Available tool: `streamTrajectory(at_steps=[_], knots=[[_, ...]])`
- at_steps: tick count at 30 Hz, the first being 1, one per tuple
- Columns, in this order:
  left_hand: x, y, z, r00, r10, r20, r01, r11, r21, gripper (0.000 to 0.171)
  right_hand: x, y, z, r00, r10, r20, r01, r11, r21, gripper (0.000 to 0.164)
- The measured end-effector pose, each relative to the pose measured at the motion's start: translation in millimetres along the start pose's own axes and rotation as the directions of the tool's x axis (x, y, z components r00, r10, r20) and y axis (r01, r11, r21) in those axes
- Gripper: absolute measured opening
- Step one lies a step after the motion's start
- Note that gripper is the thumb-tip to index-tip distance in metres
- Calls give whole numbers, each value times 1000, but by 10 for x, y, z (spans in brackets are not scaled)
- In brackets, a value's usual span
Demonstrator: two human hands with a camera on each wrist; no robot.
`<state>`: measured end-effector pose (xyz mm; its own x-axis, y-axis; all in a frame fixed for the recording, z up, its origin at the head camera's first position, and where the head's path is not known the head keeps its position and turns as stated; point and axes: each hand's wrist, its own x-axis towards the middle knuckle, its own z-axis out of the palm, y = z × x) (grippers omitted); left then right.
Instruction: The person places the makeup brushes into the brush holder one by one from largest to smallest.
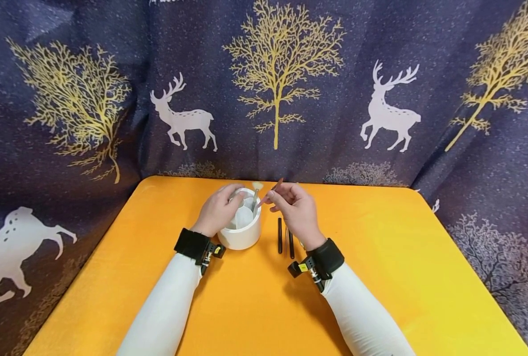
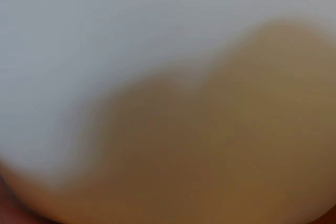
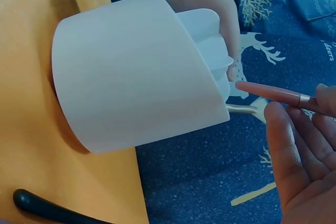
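A white round holder point(image 1: 241, 240) with divided compartments stands on the table. My left hand point(image 1: 215, 210) grips its far left rim, the thumb at the opening and the fingers hidden behind the wall. A fan brush point(image 1: 257, 186) stands inside at the right, pale bristles up. My right hand point(image 1: 300, 212) is just right of the holder and pinches a slim brush with a pink handle point(image 3: 270, 94) between thumb and fingers. The handle's free end points down toward the holder's opening in the head view. The left wrist view is a blur of white and tan.
Right of the holder, several slim tools lie on the orange table point(image 1: 237, 306), among them one black-handled tool point(image 1: 279, 235) and another black tool point(image 1: 291, 247). A dark curtain point(image 1: 335, 123) printed with deer and trees hangs behind the table's far edge.
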<state>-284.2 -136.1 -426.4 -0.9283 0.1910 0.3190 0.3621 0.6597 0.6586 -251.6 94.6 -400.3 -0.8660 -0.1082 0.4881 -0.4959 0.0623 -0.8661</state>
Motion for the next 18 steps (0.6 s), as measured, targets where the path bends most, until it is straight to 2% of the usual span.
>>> streamTrajectory(at_steps=[5, 18], knots=[[0, 0, -1, 1000, -1, 2, 1, 1000, 6, 51, -9, 55, 28, 1000, -10, 28, 10, 1000, -6, 24], [-16, 26, -21, 1000, 3, 14, -3, 1000, -2, 53, -36, 104, 63, 998, -46, 43, 54, 979, -197, 19]])
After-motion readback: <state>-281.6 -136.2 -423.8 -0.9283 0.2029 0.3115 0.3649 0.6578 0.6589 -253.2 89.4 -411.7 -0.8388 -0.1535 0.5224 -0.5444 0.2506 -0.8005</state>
